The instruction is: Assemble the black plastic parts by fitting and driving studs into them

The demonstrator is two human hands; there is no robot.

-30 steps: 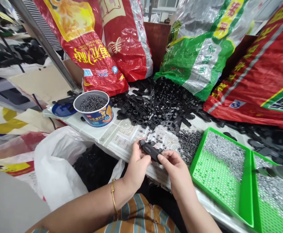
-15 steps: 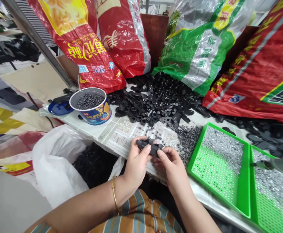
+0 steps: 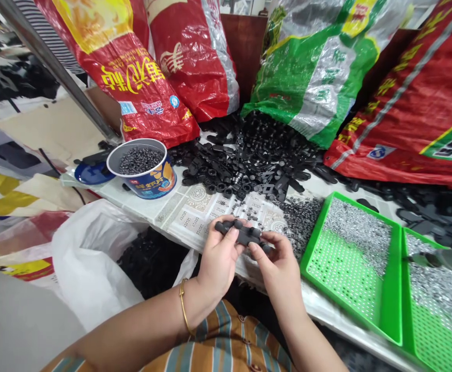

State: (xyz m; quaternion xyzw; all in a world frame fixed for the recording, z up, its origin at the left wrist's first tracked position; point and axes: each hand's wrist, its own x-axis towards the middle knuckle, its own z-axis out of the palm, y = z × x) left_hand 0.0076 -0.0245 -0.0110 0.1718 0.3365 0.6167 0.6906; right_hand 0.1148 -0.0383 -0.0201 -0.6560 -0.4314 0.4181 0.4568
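Observation:
Between my hands, above the table's front edge, is a black plastic part [image 3: 245, 235] with several rounded knobs along it. My left hand [image 3: 220, 258] grips its left end, thumb pressed on the near side. At the right end, my right hand [image 3: 278, 261] closes thumb and fingers on the same part; the fingertips are partly hidden behind it. A heap of black plastic parts [image 3: 245, 160] lies just beyond, with small dark pieces [image 3: 301, 222] scattered to the right of my hands.
On the left stands a round tub [image 3: 152, 181] of small dark pieces beside a blue lid [image 3: 94, 172]. Green perforated trays [image 3: 394, 289] with shiny metal bits sit right, a tool [image 3: 450, 259] over one. Red sacks [image 3: 187, 67] and a green sack [image 3: 287, 88] line the back; a white bag [image 3: 90, 258] hangs left.
The black part has turned slightly in my hands, its knobs now facing up more. My right fingers have shifted along its right end. The view has moved a little.

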